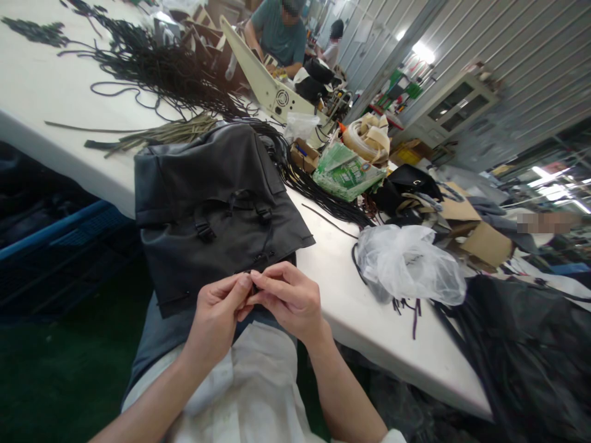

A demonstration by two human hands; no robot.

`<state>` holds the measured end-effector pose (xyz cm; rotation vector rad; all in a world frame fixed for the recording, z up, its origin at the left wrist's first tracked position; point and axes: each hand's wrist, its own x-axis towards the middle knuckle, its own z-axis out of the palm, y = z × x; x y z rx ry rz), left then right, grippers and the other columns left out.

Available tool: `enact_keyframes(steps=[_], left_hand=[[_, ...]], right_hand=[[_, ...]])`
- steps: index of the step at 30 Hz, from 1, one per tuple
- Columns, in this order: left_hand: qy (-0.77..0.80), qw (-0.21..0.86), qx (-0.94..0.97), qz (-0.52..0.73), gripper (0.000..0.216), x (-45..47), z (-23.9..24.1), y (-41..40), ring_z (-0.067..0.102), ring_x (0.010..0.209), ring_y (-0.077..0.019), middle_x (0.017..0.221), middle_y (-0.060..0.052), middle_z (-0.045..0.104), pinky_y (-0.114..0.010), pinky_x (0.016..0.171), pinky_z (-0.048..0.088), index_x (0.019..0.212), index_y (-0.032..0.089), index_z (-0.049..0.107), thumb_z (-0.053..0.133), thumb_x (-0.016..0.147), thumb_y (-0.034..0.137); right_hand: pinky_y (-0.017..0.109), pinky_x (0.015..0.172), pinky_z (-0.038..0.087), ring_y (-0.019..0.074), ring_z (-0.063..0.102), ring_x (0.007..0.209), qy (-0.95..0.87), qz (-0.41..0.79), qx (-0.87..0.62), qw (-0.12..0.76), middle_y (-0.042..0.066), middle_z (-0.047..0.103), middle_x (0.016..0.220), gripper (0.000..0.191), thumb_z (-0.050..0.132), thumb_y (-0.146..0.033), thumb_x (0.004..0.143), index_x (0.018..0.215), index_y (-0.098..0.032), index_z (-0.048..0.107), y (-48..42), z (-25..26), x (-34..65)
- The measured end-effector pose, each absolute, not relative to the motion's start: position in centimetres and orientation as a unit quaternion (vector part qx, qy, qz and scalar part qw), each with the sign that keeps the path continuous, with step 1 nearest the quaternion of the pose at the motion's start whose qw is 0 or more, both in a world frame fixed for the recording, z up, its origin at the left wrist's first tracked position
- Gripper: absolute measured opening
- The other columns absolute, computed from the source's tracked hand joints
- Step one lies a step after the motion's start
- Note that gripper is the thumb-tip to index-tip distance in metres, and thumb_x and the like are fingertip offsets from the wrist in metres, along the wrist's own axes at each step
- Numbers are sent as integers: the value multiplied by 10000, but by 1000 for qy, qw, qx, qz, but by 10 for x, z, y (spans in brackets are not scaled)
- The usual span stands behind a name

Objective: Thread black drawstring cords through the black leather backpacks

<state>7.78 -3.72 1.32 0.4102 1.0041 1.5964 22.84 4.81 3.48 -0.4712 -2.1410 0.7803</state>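
A black bag (207, 203) lies half on the white table (337, 295) edge and half over my lap. It has straps and buckles on its front. My left hand (217, 311) and my right hand (289, 295) meet at the bag's lower edge. Both pinch a small black piece, a cord end or zip pull, between thumb and fingertips. The piece itself is mostly hidden by my fingers.
A heap of black cords (161, 67) and tan strips (170, 132) lies behind the bag. A clear plastic bag (409, 261), a green packet (346, 172), cardboard boxes (480, 237) and a cream machine (268, 86) crowd the right. Another person (279, 34) sits at the far end.
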Motion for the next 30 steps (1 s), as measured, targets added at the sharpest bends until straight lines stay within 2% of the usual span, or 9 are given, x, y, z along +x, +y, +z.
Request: enact_keyframes(steps=[6,9,12,19,23,25,27,30], left_hand=[[436,565,202,671,361,80,11,-40,478,669,-122,753,-33,566,-231,568,415,815,177,809,852,949,510],[422,560,198,685,350,83,14,-41,481,692,-116,777,-32,579,-219,596,439,790,178,804,849,960,481],[416,558,192,692,346,85,16,-41,478,699,-115,778,-31,594,-214,617,466,767,178,801,861,953,465],[418,590,200,661,291,80,9,-42,599,809,-167,833,-53,653,-255,717,527,909,188,862,849,961,474],[416,589,214,658,272,79,4,-43,485,694,-137,749,-11,542,-271,678,483,968,210,873,813,992,474],[414,585,222,662,274,80,2,-44,457,705,-134,749,-7,518,-264,674,456,962,210,865,789,1013,468],[419,570,227,669,285,80,1,-43,450,726,-130,768,-11,544,-248,668,433,929,201,846,788,1017,466],[439,538,243,677,245,78,4,-40,504,761,-125,853,-24,661,-229,683,449,961,207,846,836,983,451]], right_hand=[[268,778,675,169,790,948,-836,306,-173,421,83,794,1143,477,765,-147,1044,1488,-321,742,44,34,228],[274,773,676,176,797,947,-837,289,-177,430,88,809,1141,487,787,-122,1022,1472,-306,752,42,34,229],[273,772,685,174,803,937,-840,275,-180,431,83,821,1137,440,783,-122,1023,1428,-294,773,42,33,228],[254,754,678,162,800,866,-831,271,-192,446,68,834,1049,277,814,-122,1000,1248,-244,829,43,32,224],[252,778,674,166,799,893,-828,272,-189,452,81,826,1071,368,832,-87,975,1310,-238,818,40,26,225],[256,802,679,173,804,924,-826,271,-190,456,88,825,1107,441,838,-76,965,1369,-249,801,37,24,226],[261,832,684,176,808,961,-818,281,-205,458,84,824,1136,475,824,-72,974,1402,-274,791,35,25,226],[260,869,682,170,812,1003,-796,319,-244,453,67,828,1164,445,758,-63,1015,1380,-313,806,33,28,223]])
